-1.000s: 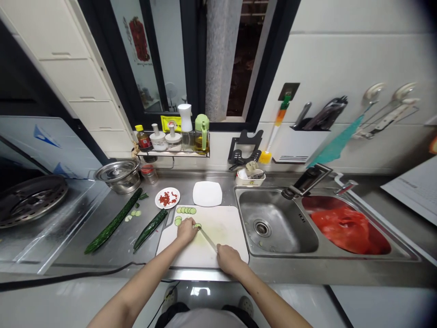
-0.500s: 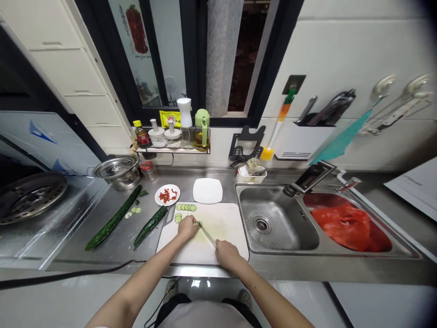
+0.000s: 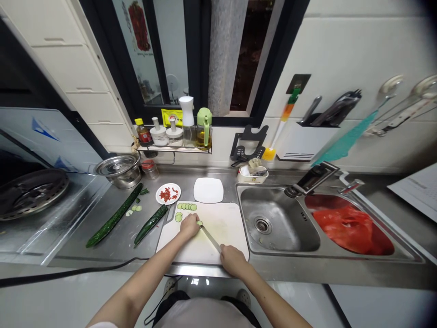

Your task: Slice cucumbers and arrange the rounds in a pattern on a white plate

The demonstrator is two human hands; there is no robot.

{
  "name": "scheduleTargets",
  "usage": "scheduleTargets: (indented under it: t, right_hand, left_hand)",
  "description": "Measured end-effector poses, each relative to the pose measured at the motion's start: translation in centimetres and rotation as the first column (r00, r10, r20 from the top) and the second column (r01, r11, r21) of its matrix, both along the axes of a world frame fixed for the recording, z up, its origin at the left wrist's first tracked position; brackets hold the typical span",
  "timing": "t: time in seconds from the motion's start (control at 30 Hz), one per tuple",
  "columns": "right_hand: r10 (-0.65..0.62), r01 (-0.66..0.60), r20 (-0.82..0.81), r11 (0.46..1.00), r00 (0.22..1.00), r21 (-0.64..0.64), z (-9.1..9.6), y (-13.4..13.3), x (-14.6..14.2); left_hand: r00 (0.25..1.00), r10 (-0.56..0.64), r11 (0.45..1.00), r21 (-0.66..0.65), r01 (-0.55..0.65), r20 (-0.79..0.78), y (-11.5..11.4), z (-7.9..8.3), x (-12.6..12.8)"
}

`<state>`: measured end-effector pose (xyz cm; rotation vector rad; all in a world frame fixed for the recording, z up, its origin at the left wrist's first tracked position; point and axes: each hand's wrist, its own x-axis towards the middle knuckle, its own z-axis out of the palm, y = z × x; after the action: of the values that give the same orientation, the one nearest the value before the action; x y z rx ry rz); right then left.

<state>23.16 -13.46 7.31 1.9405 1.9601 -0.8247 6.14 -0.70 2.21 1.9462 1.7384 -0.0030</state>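
Observation:
On the white cutting board (image 3: 228, 218), my left hand (image 3: 189, 226) is closed over a small piece of cucumber (image 3: 200, 223), mostly hidden under the fingers. My right hand (image 3: 232, 259) grips the handle of a knife (image 3: 211, 239), whose blade tip reaches the cucumber piece. Several round cucumber slices (image 3: 187, 206) lie in a row at the board's far left, with a small stack of slices (image 3: 178, 217) just nearer. Left of the board rest a cut cucumber (image 3: 150, 224) and a longer whole cucumber (image 3: 114, 216).
A plate of chopped red pieces (image 3: 168, 194) and a white square plate (image 3: 208, 190) stand behind the board. To the right is the sink (image 3: 280, 218), with a red bag (image 3: 344, 228) in its second basin. A lidded steel pot (image 3: 119, 171) sits back left.
My right hand has moved slightly right and nearer me, drawing the knife back a little. My left hand stays at the cucumber. The view has shifted slightly.

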Motion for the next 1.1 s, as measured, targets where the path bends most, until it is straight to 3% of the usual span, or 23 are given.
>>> scheduleTargets:
  t: [0.3,0.67,0.83,1.1]
  right_hand:
    - [-0.009,0.009,-0.013,1.0,1.0,0.004,-0.7,-1.3,1.5]
    - [-0.123,0.126,-0.052,0.989,0.991,0.071,-1.4,-0.2,2.9]
    - [-0.146,0.149,-0.036,0.985,0.989,0.085,-1.7,0.7,2.9]
    - [-0.15,0.151,-0.013,0.983,0.989,0.102,-2.6,1.3,3.0]
  left_hand:
    - [0.999,0.028,1.0,0.005,-0.028,0.042,-0.5,0.2,0.0]
    - [0.905,0.256,0.967,-0.096,-0.238,0.339,-2.1,-1.2,-1.7]
    - [0.882,0.302,0.953,-0.081,-0.293,0.362,-2.5,-1.8,-4.1]
    - [0.843,0.459,0.875,0.024,-0.484,0.281,-0.3,-1.8,-8.9]
